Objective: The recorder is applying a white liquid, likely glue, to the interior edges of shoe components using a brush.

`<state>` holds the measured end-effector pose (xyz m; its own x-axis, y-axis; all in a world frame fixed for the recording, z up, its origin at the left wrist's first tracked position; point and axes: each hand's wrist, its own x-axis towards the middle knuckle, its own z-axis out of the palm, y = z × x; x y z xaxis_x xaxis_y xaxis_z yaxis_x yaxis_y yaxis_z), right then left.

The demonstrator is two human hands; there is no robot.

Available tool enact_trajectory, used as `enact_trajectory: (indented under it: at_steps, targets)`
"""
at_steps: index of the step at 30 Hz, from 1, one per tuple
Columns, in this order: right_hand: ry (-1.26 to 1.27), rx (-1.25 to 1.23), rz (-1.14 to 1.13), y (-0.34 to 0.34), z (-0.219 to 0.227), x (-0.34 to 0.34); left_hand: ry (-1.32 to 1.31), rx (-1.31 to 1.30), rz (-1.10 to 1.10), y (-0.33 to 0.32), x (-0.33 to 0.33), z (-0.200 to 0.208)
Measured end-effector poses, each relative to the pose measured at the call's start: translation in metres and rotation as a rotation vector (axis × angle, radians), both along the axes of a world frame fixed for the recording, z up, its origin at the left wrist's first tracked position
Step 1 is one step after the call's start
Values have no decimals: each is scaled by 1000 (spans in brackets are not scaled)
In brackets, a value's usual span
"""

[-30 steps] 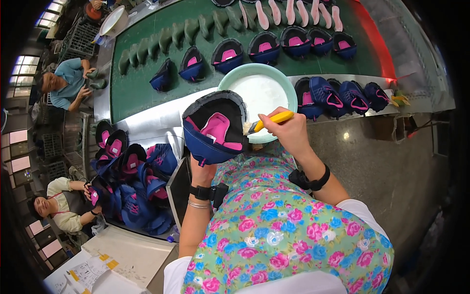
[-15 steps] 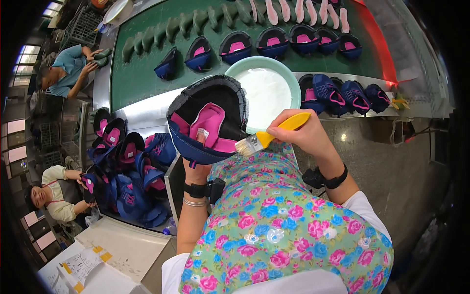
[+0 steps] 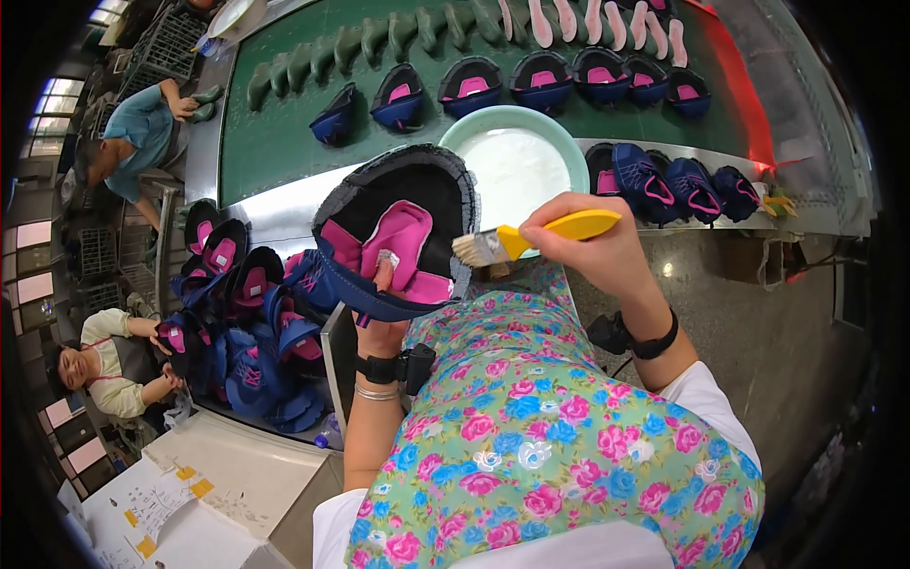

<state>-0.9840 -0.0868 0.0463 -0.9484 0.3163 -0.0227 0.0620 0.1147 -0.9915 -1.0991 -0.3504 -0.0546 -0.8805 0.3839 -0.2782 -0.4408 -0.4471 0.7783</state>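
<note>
My left hand (image 3: pixel 381 327) grips a navy shoe upper (image 3: pixel 351 270) by its heel end, with the thumb over the pink lining. The upper is turned so its dark, open underside edge faces up. In my right hand (image 3: pixel 592 248) is a yellow-handled paintbrush (image 3: pixel 517 240), its pale bristles at the right rim of the upper; whether they press on it I cannot tell. Just beyond stands a pale green basin (image 3: pixel 580 161) of milky white liquid, partly hidden behind the upper and my right hand.
Shoe uppers (image 3: pixel 471 87) stand in a row on the green belt (image 3: pixel 275 156), with dark green shoe lasts (image 3: pixel 348 47) and pink insoles (image 3: pixel 593 21) behind. More uppers (image 3: pixel 251 370) are piled at left. Several shoe uppers (image 3: pixel 649 180) lie right of the basin. Two people work at left.
My right hand has shifted slightly right and the brush has risen along the upper's right rim. The upper has tilted and moved a little left. Items on the belt have slid right.
</note>
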Motion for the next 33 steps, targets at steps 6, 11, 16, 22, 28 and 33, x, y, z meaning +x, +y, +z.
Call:
enact_trajectory:
  at_steps: [6,11,16,22,28,33]
  targets:
    - [24,23,80,-8,-6,4,-41,68,58,-2,0,1]
    - [114,173,83,-15,-4,2,-13,36,9,-8,-1,-2]
    - [210,304,4,-16,7,3,-41,18,21,-8,-4,-3]
    - [217,292,50,-18,-3,-3,-73,25,27,-7,-6,2]
    - [285,465,-57,-6,-9,-18,-94,11,15,-6,-8,3]
    - [301,431,-145,1,2,-19,-74,6,-1,-8,-11,0]
